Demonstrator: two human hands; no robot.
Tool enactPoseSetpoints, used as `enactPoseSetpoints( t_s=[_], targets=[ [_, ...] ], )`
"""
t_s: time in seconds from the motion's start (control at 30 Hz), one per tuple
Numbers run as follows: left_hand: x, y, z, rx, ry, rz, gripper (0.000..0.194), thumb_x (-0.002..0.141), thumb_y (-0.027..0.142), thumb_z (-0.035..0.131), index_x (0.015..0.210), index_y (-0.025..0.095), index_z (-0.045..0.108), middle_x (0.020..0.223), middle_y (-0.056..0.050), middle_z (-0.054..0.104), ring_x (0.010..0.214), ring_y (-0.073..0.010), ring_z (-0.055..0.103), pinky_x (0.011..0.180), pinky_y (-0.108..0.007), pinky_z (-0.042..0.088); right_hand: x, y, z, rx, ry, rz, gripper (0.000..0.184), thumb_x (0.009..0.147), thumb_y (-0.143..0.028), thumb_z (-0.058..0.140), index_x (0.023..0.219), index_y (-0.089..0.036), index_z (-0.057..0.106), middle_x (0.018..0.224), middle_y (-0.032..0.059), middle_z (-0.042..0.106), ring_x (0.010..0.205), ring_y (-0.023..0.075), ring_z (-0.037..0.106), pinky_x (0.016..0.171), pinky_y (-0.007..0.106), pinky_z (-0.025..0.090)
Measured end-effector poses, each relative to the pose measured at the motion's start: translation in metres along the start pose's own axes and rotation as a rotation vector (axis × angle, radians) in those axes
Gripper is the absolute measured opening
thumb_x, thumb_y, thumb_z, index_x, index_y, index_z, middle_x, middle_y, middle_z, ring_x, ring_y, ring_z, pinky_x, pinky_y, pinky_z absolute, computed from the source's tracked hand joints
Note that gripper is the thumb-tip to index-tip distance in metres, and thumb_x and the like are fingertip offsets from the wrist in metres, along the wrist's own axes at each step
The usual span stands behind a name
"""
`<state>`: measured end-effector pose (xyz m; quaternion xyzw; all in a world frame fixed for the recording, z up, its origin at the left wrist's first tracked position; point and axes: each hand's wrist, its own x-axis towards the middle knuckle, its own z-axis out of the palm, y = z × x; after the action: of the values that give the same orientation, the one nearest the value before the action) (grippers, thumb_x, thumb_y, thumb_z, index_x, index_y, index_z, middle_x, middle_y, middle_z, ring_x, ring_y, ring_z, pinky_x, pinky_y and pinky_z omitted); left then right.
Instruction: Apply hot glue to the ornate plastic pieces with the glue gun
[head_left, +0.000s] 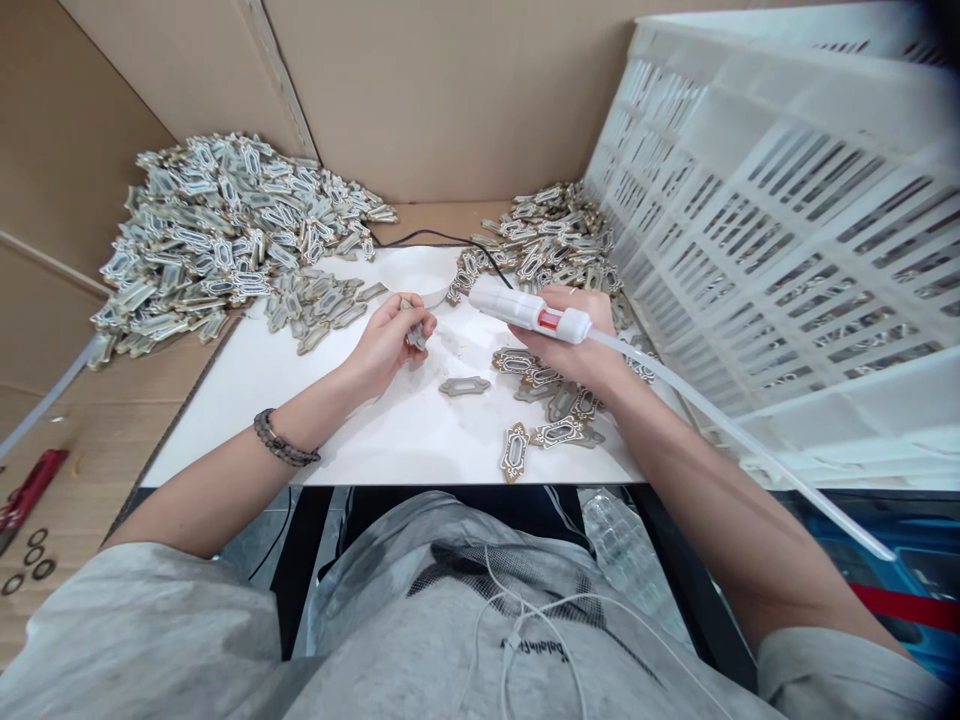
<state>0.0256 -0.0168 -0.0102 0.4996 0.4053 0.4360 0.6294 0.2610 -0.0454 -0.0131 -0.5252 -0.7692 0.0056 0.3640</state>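
over the middle of the white board (337,440), the left hand (394,340) is mostly closed, thumb and fingers pinching a small bunch of grey ornamental pieces (414,332). toward the board's right side, the right hand (574,325) is curled round a white glue gun (514,306), its nozzle aimed left; whether a finger presses a trigger, i cannot tell. a long pale stick (750,447) runs from the gun's back past the board's near right edge. one loose grey piece (464,386) lies flat at the board's centre, with patterned pieces (559,432) bunched to its right.

the nozzle points toward the left fingers, so a small swing of the wrist could burn them if the tip is hot. the stick might snag on the forearm and twist the gun. the black cord (442,233), behind the white dish (420,268) at the board's far edge, could drag pieces if pulled. a loose pinch could drop some of the bunch.
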Motion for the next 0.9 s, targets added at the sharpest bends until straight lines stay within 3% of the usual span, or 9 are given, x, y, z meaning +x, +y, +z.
enactPoseSetpoints(
  t_s=[0.2, 0.43, 0.7, 0.9],
  targets=[
    [0.0005, -0.0035, -0.0017, 0.014, -0.039, 0.032, 0.022, 0.083, 0.026, 0.062, 0.089, 0.023, 0.041, 0.065, 0.006, 0.054, 0.05, -0.0087, 0.041, 0.039, -0.017, 0.032, -0.0005, 0.001, 0.0015, 0.016, 0.013, -0.009, 0.038, 0.08, -0.038, 0.057, 0.057, -0.024, 0.03, 0.059, -0.0017, 0.039, 0.055, 0.0128, 0.037, 0.054, 0.032, 0.025],
    [-0.0014, -0.0016, 0.0003, 0.028, -0.035, 0.029, 0.011, 0.087, 0.018, 0.051, 0.09, 0.022, 0.041, 0.068, 0.004, 0.058, 0.051, -0.0092, 0.043, 0.039, -0.017, 0.032, -0.0018, 0.0002, 0.0015, 0.039, 0.008, 0.008, 0.038, 0.08, -0.036, 0.059, 0.058, -0.024, 0.03, 0.06, -0.0018, 0.039, 0.055, 0.0128, 0.037, 0.055, 0.032, 0.025],
    [-0.0024, -0.0053, -0.0003, 0.025, -0.145, 0.082, 0.026, 0.087, 0.028, 0.066, 0.101, 0.02, 0.046, 0.094, -0.003, 0.071, 0.057, -0.0076, 0.049, 0.048, -0.019, 0.04, -0.0005, -0.0015, -0.0013, 0.034, -0.008, 0.014, 0.038, 0.08, -0.039, 0.057, 0.058, -0.025, 0.03, 0.059, -0.0011, 0.04, 0.055, 0.0141, 0.039, 0.054, 0.032, 0.026],
    [-0.0008, -0.0088, -0.0029, -0.05, -0.196, 0.053, 0.04, 0.079, 0.018, 0.073, 0.113, 0.018, 0.049, 0.117, -0.01, 0.071, 0.061, -0.0073, 0.055, 0.053, -0.022, 0.043, 0.0009, -0.0016, -0.0023, 0.007, -0.015, 0.011, 0.035, 0.079, -0.036, 0.057, 0.058, -0.025, 0.032, 0.059, -0.0008, 0.042, 0.055, 0.0142, 0.042, 0.056, 0.032, 0.028]
  ],
)
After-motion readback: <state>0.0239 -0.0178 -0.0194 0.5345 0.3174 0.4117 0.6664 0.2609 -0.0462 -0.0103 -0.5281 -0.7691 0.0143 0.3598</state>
